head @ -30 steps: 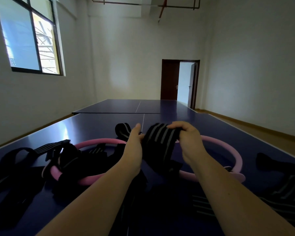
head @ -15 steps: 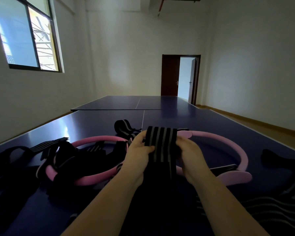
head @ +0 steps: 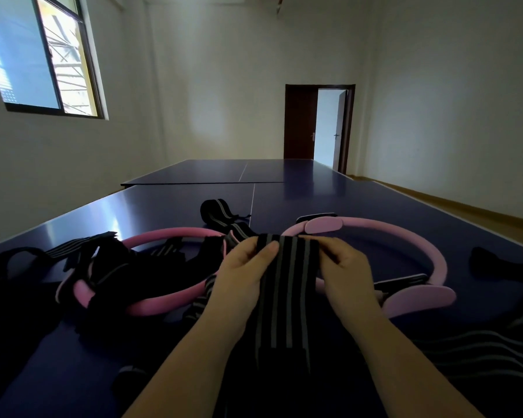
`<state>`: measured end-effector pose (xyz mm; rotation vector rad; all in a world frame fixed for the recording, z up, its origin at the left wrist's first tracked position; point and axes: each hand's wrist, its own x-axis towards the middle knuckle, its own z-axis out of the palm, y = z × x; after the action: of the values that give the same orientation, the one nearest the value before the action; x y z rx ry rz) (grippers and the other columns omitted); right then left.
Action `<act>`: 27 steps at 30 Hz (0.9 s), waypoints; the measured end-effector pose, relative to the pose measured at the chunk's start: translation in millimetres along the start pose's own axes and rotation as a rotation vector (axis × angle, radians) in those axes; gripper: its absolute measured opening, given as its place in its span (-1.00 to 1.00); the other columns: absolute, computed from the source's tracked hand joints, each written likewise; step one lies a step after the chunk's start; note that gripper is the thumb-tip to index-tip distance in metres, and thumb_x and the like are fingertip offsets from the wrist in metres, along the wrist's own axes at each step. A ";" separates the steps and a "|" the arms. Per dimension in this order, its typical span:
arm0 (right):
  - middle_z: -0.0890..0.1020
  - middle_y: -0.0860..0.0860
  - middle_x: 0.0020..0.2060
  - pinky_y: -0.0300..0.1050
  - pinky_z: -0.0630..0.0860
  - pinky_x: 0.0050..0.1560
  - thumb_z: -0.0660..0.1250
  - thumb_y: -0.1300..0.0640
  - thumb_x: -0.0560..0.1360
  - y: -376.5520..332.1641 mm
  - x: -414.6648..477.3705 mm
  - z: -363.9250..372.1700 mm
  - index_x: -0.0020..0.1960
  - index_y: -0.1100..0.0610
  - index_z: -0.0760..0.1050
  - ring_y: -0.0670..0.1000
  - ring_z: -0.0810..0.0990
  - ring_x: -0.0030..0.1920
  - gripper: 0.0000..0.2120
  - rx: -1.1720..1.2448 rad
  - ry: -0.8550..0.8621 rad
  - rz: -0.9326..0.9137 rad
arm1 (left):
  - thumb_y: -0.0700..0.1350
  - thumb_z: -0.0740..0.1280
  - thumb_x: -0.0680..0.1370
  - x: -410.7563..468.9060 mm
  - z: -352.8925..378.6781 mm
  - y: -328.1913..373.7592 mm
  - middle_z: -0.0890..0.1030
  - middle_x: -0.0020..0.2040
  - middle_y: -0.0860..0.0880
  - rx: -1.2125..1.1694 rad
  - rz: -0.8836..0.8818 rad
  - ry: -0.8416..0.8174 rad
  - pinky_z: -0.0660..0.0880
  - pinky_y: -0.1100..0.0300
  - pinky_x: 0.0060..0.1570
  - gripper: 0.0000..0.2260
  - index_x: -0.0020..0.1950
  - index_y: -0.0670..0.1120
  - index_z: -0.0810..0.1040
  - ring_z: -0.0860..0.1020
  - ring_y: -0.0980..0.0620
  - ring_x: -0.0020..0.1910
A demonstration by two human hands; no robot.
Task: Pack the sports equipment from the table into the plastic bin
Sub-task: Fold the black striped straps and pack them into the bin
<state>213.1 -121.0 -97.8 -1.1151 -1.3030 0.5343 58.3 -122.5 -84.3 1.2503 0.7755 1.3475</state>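
Head view, bench-top scene. Nearest the camera, two bare forearms enter from the lower edge, and a black elastic band with grey stripes (head: 287, 285) runs between them, its near end lost in shadow. The left hand (head: 242, 276) pinches the band's left edge near its far end, the thumb lying on top of the fabric and the fingers tucked under it. The right hand (head: 344, 273) grips the opposite edge with its fingers curled over the fabric. The band is thus stretched flat between both hands, just above the dark blue bench (head: 329, 191).

At lower right, more striped black fabric (head: 480, 354) lies spread on the bench. To the left of the hands, a heap of black straps (head: 109, 276) is draped over and through a pink ring (head: 163, 306). A second pink ring with padded grips (head: 437, 260) lies flat behind and to the right of the hands. The band's far end covers the spot where the two rings come closest, so whether they touch cannot be told. A dark, unclear item (head: 495, 267) rests near the right edge.

Beyond the rings, a rolled striped band (head: 216, 211) sits beside the bench's white centre line. A second dark blue table top (head: 218, 171) stands behind the bench. In the background are an open brown door (head: 299, 125) in the far wall and a window (head: 27, 55) high on the left wall.
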 end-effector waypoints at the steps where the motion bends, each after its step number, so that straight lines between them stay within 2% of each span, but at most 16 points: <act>1: 0.67 -0.05 -0.12 -0.27 0.54 -0.01 0.33 0.18 0.58 0.1 -3.8 2.5 -0.05 -0.04 0.66 -0.13 0.63 -0.07 -0.83 -0.016 -0.009 -0.002 | -0.16 0.31 0.62 1.4 -1.8 -2.4 0.71 0.01 -0.13 0.021 0.030 0.036 0.60 0.05 -0.03 -0.86 0.02 -0.08 0.68 0.69 -0.10 -0.01; 3: 0.60 0.00 -0.16 -0.39 0.46 -0.16 0.31 0.14 0.59 -4.7 -8.6 5.8 -0.13 0.03 0.60 -0.19 0.57 -0.19 -0.84 -0.026 -0.025 -0.012 | -0.09 0.35 0.60 6.5 -7.4 -4.9 0.61 0.13 -0.11 0.117 0.122 0.129 0.57 0.18 -0.01 -0.88 -0.02 -0.07 0.67 0.65 -0.01 0.01; 4: 0.60 0.01 -0.15 -0.38 0.45 -0.17 0.27 0.12 0.61 -7.1 -10.2 7.7 -0.10 0.07 0.60 -0.20 0.57 -0.20 -0.83 0.024 -0.050 0.012 | -0.05 0.37 0.59 7.6 -9.7 -4.1 0.54 0.17 -0.07 0.188 0.168 0.171 0.53 0.26 0.01 -0.86 -0.04 -0.09 0.65 0.61 0.05 0.02; 6: 0.66 0.01 -0.08 -0.26 0.52 -0.05 0.19 0.01 0.64 -8.9 -11.6 10.3 0.06 0.11 0.61 -0.15 0.62 -0.07 -0.74 0.192 -0.156 0.213 | 0.01 0.35 0.59 6.9 -14.2 -4.9 0.51 0.15 -0.04 0.258 0.199 0.187 0.53 0.30 0.03 -0.81 -0.02 -0.10 0.62 0.59 0.07 0.04; 8: 0.65 0.07 0.10 -0.03 0.52 0.20 0.20 -0.09 0.62 -9.5 -18.3 8.3 0.26 0.11 0.55 0.04 0.61 0.14 -0.64 0.336 -0.244 0.436 | -0.01 0.30 0.63 2.5 -13.7 -3.4 0.63 0.05 -0.08 0.209 0.196 0.138 0.61 0.20 0.01 -0.83 0.03 -0.09 0.59 0.64 0.03 0.01; 9: 0.65 0.07 0.16 0.02 0.51 0.23 0.24 -0.07 0.61 -8.1 -18.8 10.3 0.31 0.09 0.52 0.06 0.61 0.18 -0.64 0.327 -0.279 0.429 | -0.05 0.27 0.65 0.5 -12.6 -2.8 0.67 0.00 -0.07 0.180 0.195 0.133 0.61 0.21 -0.03 -0.85 0.06 -0.09 0.58 0.65 0.05 -0.03; 10: 0.67 0.01 0.14 -0.03 0.55 0.18 0.25 0.01 0.62 -9.4 -18.9 13.9 0.30 0.05 0.52 0.02 0.63 0.17 -0.71 0.280 -0.305 0.324 | -0.07 0.24 0.66 -0.8 -11.9 -2.2 0.68 -0.03 -0.04 0.169 0.201 0.135 0.61 0.24 -0.08 -0.86 0.08 -0.07 0.58 0.65 0.07 -0.06; 13: 0.71 -0.11 0.03 -0.28 0.58 -0.06 0.24 0.19 0.63 -12.6 -22.2 17.3 0.22 -0.01 0.56 -0.13 0.68 0.04 -0.77 0.206 -0.246 0.076 | -0.17 0.24 0.66 0.7 -10.7 -3.8 0.70 -0.04 0.06 0.118 0.163 0.098 0.61 0.25 -0.12 -0.85 0.16 0.03 0.52 0.67 0.10 -0.06; 16: 0.72 -0.05 -0.01 -0.27 0.60 -0.17 0.29 0.22 0.60 -10.7 -18.3 15.6 0.26 -0.08 0.42 -0.09 0.70 -0.02 -0.70 0.337 -0.066 0.052 | -0.27 0.30 0.61 1.8 -8.3 -9.8 0.70 0.04 0.04 0.071 0.061 -0.004 0.62 0.09 0.04 -0.58 0.34 0.15 0.34 0.67 0.07 0.04; 19: 0.72 -0.02 -0.11 -0.24 0.61 -0.20 0.29 0.20 0.60 -8.4 -15.2 12.7 0.14 -0.16 0.35 -0.07 0.70 -0.10 -0.72 0.285 0.045 0.010 | -0.24 0.27 0.63 0.7 -1.8 -16.7 0.53 0.27 0.02 0.260 0.057 -0.082 0.55 0.03 0.24 -0.46 0.50 0.18 0.19 0.58 0.06 0.19; 22: 0.68 -0.04 -0.06 -0.23 0.60 -0.12 0.23 0.14 0.64 -9.0 -16.4 12.1 0.08 -0.08 0.46 -0.06 0.67 -0.03 -0.88 0.153 -0.032 -0.043 | -0.27 0.21 0.65 2.3 -2.6 -16.2 0.51 0.28 -0.01 0.247 0.130 -0.024 0.56 -0.01 0.21 -0.54 0.42 0.18 0.26 0.59 0.03 0.17; 25: 0.67 -0.15 0.04 -0.25 0.59 -0.01 0.19 0.17 0.65 -8.7 -18.6 13.7 0.20 -0.06 0.52 -0.15 0.65 0.07 -0.78 0.241 -0.249 0.018 | -0.29 0.21 0.64 1.8 -8.2 -9.9 0.60 0.14 -0.05 0.029 0.164 0.073 0.63 0.06 0.03 -0.64 0.30 0.13 0.34 0.66 0.02 0.03; 27: 0.69 -0.17 0.01 -0.24 0.60 0.02 0.13 0.22 0.66 -10.2 -18.9 11.5 0.19 -0.06 0.58 -0.17 0.65 0.05 -0.69 0.276 -0.298 0.048 | -0.26 0.24 0.64 0.2 -10.7 -5.5 0.65 0.05 -0.05 -0.089 0.142 0.114 0.64 0.13 -0.09 -0.71 0.28 0.06 0.37 0.67 0.03 -0.06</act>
<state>195.0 -137.3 -99.4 -0.8601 -1.4082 0.9142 49.7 -119.1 -91.9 1.1845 0.7079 1.5634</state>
